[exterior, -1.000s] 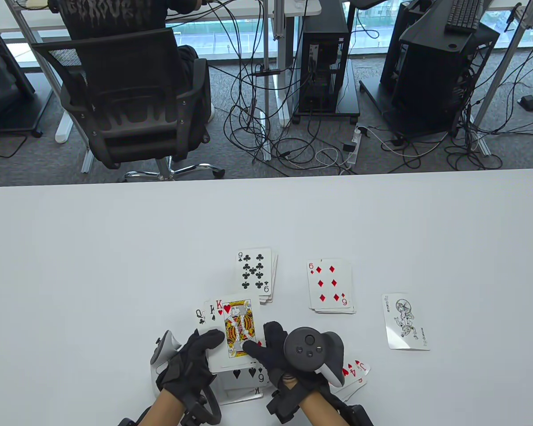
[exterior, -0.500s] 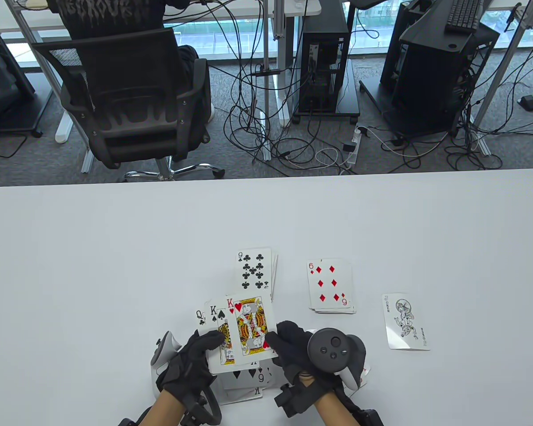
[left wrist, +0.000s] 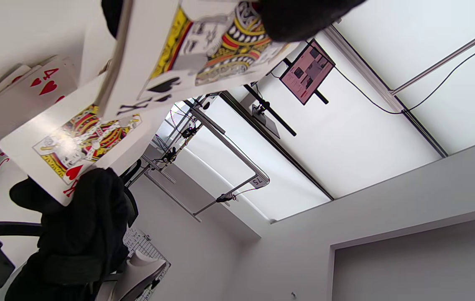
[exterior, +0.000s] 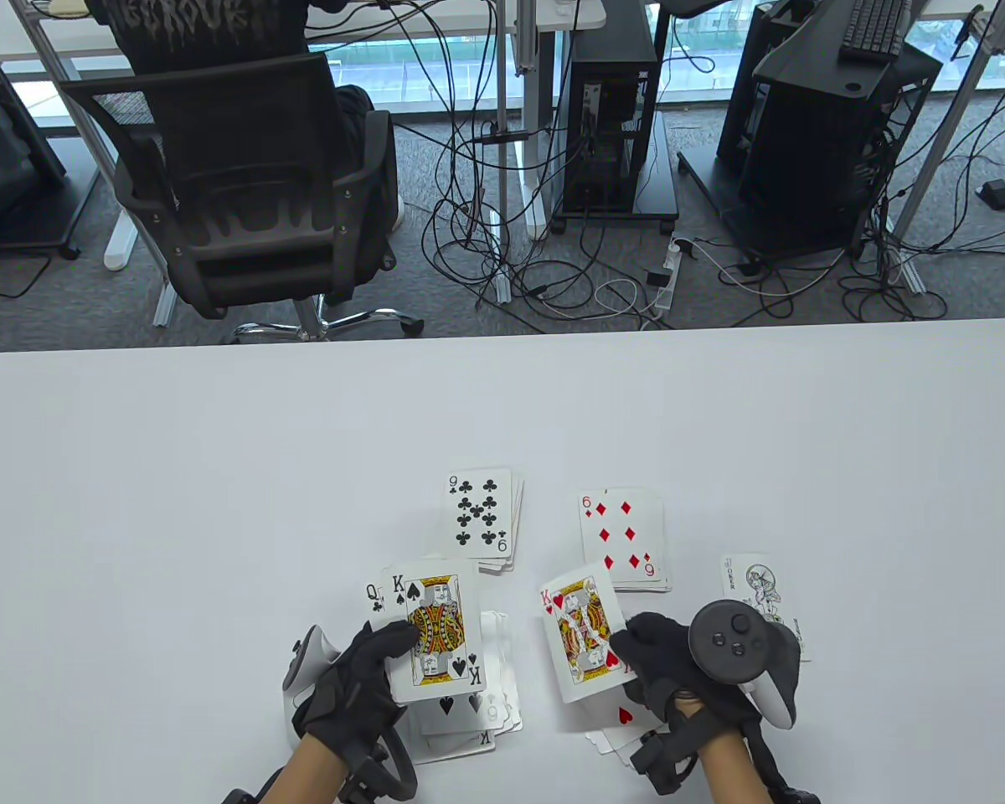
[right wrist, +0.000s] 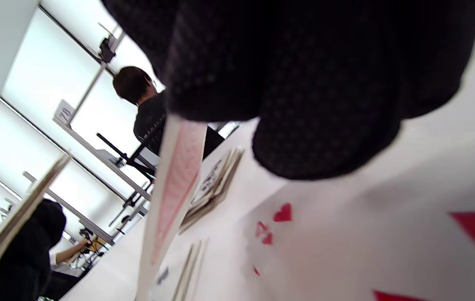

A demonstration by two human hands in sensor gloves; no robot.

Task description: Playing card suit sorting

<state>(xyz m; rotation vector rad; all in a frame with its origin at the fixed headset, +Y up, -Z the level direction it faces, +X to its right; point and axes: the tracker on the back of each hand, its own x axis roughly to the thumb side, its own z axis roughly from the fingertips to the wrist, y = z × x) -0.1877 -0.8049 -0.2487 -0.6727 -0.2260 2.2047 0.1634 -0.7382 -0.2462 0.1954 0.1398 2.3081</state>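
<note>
**King of hearts on its way to the heart pile**

I judge I am mid-placement: my right hand pinches the king of hearts by its near right corner, thumb on the face and fingers beneath, and holds it tilted above the table near the near edge. Directly under my hand lies the heart pile, a red pip showing past the glove. The next move, as I read it, calls for lowering the king flat onto that pile and opening the pinch without dragging the cards below askew.

My left hand grips the unsorted packet, thumb across the face of the king of spades, with a black queen peeking out behind it. Under that packet sits the spade pile.

Further in from the near edge lie the club pile, topped by a nine, and the diamond pile, topped by a six. The joker rests toward the right edge, partly hidden behind my right tracker. The right wrist view is blurred, so I can't tell whether the king already touches the hearts.
</note>
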